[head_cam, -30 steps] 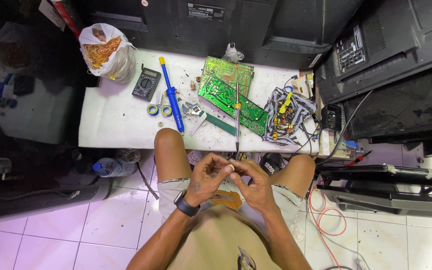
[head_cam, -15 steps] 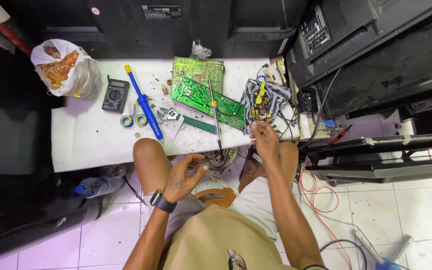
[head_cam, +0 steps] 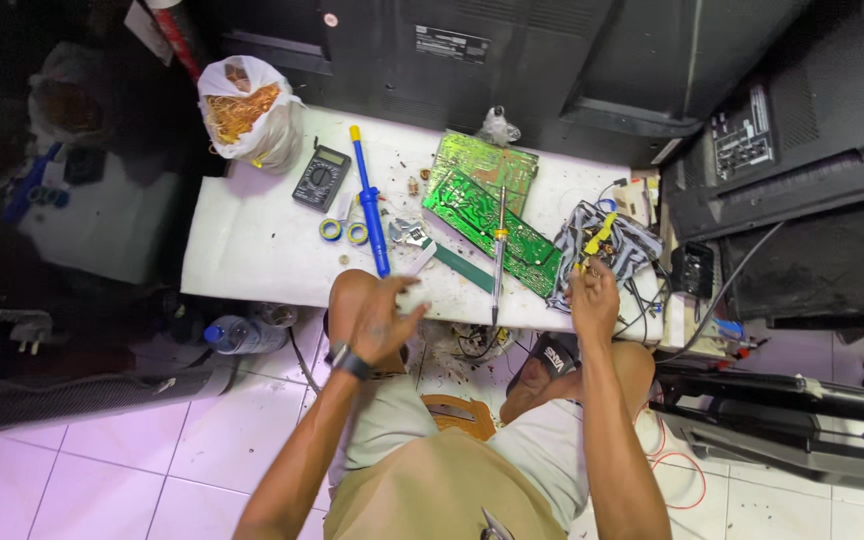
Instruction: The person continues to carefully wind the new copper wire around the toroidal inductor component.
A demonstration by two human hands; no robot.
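I'm seeing right hand (head_cam: 592,298) fingers closing on wire bundle (head_cam: 602,245) | left hand (head_cam: 384,318) curling loosely (holding nothing I can tell) | pinching one wire cleanly is best.

Green circuit boards (head_cam: 482,200), blue desoldering pump (head_cam: 370,205) with yellow tip, white table (head_cam: 252,250), black multimeter (head_cam: 321,178).

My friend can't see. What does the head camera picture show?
A seated person reaches both hands to a low white table: the right hand touches a bundle of wires, the left hand hovers near a wrench. Green circuit boards, a soldering iron and a meter lie there.
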